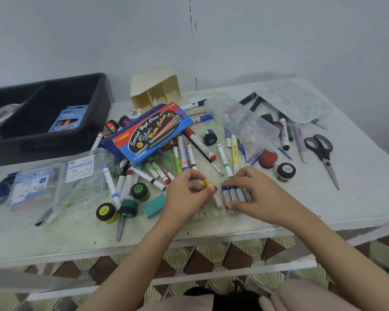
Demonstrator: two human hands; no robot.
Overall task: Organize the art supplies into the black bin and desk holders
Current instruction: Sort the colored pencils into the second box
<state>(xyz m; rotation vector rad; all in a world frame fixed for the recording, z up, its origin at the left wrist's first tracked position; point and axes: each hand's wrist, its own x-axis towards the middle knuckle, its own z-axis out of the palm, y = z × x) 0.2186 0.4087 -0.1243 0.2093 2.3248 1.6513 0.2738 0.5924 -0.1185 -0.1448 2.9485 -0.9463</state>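
At the far left of the tabletop [279, 221] is a black plastic bin [100, 93], open, with two compartments; a blue packet and some white round items lie inside. In front of it, clear plastic packets [81, 176] sit near the front edge. Next right, at the back, is a cream plastic desk holder [142, 86] with its divided mouth tipped toward the viewer; I cannot tell whether it lies on its side. Below it a blue cardboard box of water colours [148, 133] rests on a heap of loose markers and paint pots.

Centre front: the left hand [185, 195] pinches a pale pink stick with an orange tip [213, 194] between thumb and fingers. Just beside it, the right hand [256, 196] curls over a row of grey markers with blue caps [235, 195], thumb at their near ends, holding the row down on the tabletop.

Handling, judged: the markers and stick are light, stiff, smooth and round, so they roll and may slip from a loose bunch. They are best taken together round mid-barrel. The stick looks as if it could snap if bent.

Right: a clear plastic compartment box [245, 122], then black-handled scissors [321, 153], blades toward the front.

Room: the front edge is near the hands, with a bare strip along it. The path to the bin and holder passes over the heap — lift clear rather than slide.
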